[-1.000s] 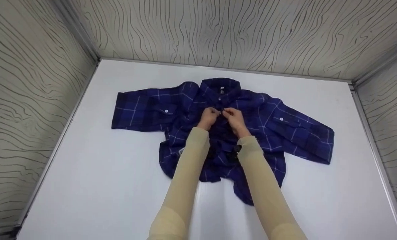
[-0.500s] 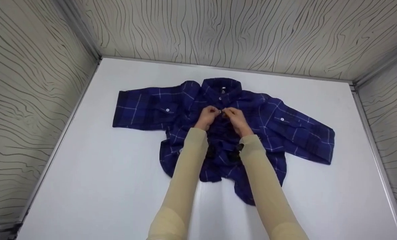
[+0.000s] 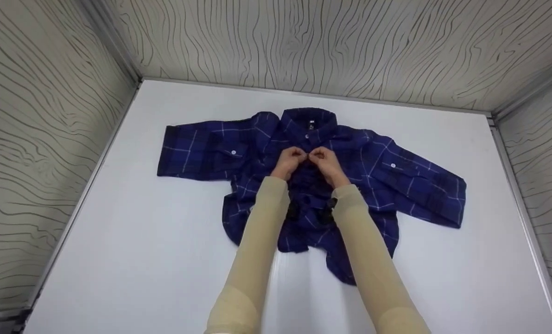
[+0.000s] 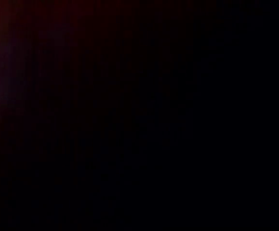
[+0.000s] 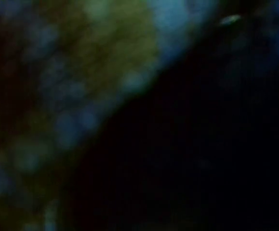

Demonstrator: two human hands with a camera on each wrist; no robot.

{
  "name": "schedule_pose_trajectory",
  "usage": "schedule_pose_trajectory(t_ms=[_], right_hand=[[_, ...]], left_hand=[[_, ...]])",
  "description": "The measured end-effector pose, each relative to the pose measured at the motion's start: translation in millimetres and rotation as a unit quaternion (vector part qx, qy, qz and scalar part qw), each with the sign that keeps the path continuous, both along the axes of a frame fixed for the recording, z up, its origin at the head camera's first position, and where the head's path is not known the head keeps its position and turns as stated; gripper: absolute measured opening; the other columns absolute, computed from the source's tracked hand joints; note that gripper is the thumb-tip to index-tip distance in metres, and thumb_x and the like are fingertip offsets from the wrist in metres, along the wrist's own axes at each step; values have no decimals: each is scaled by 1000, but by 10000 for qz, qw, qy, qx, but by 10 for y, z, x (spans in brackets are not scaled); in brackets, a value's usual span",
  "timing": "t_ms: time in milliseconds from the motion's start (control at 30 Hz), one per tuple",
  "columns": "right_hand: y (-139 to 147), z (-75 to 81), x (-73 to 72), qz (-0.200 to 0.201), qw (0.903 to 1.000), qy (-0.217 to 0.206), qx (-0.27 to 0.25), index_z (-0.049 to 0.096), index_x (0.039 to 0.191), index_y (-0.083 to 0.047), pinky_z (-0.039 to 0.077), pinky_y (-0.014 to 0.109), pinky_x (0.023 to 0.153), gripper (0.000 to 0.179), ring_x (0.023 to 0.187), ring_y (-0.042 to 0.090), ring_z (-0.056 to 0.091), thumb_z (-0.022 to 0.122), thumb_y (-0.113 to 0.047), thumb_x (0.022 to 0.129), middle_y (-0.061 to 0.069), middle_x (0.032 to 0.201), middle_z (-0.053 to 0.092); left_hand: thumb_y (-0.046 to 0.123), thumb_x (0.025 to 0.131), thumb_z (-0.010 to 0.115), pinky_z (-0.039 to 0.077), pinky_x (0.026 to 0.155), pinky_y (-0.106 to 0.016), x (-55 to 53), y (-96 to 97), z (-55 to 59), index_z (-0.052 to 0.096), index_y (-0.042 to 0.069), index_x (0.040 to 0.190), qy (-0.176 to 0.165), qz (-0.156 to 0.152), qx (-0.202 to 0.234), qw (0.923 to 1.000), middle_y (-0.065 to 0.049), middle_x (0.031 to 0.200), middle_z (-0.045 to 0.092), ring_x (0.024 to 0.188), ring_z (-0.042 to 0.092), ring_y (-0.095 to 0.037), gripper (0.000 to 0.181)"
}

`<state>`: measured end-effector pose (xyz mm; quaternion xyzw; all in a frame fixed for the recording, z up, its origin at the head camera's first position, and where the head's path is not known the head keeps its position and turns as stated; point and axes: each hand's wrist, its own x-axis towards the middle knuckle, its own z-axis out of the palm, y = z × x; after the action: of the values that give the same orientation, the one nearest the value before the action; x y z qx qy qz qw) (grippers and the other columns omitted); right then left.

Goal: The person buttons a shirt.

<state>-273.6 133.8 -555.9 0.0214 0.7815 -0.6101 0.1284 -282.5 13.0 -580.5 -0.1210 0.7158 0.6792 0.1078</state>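
As hands (image 3: 289,162) (image 3: 326,164) pinch shirt (image 3: 307,183) front | collar (image 3: 295,129) twd far wall (image 3: 303,46) | long axis L-R

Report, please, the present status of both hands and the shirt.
Left hand, right hand: pinching close together, below collar. Blue plaid shirt: lying front up on white table. Head view: no obstruction; wrist views too dark.

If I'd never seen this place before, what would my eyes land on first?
Probably the big blue plaid shirt, spread out on the white table. Next, the left hand and the right hand, pinching close together at the shirt's front, below its collar. Then the pale wall with wavy dark lines, behind the table.
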Motion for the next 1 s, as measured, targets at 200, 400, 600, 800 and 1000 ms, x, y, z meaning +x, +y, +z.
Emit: schedule_pose_trajectory(t_ms=[200, 400, 600, 800, 1000], right_hand=[[-19, 52, -21, 211, 9981, -8, 575, 55, 98, 8, 39, 25, 74, 15, 85, 18, 49, 48, -1, 89, 11, 93, 54], [-63, 92, 8, 67, 9927, 233, 1179, 59, 91, 5, 41, 31, 74, 13, 82, 22, 50, 56, -6, 86, 13, 91, 56], [0, -389, -273, -210, 9849, 708, 1566, 61, 80, -2, 43, 33, 74, 14, 79, 24, 53, 63, -16, 82, 11, 83, 59], [71, -766, -458, -424, 9685, 1613, 1848, 61, 77, -8, 42, 25, 66, 13, 72, 17, 54, 61, -20, 83, 5, 77, 60], [-126, 129, 31, -608, 9912, 408, 1103, 57, 92, 8, 42, 29, 70, 17, 82, 25, 51, 50, -8, 89, 18, 92, 56]], left_hand=[[37, 78, 66, 43, 67, -30, -479, 144, -822, 57, 2, 82, -348, 377, -421, 9978, -6, 83, 54, 75, 51, -19, 35], [43, 73, 68, 41, 57, -25, -1142, 250, -2008, 57, 18, 68, 283, 658, -1605, 9844, 5, 70, 53, 64, 50, -11, 28], [25, 79, 63, 43, 59, -26, -1072, 271, -1764, 60, 17, 68, 348, 582, -2496, 9660, 6, 70, 57, 65, 53, -11, 14], [14, 72, 67, 43, 61, -24, -638, 216, -984, 60, 10, 69, 893, 704, -2530, 9608, 1, 71, 58, 68, 54, -15, 9], [24, 67, 72, 42, 59, -22, -1065, 273, -1685, 57, 18, 69, 1235, 877, -2416, 9585, 8, 67, 54, 63, 51, -10, 17]])
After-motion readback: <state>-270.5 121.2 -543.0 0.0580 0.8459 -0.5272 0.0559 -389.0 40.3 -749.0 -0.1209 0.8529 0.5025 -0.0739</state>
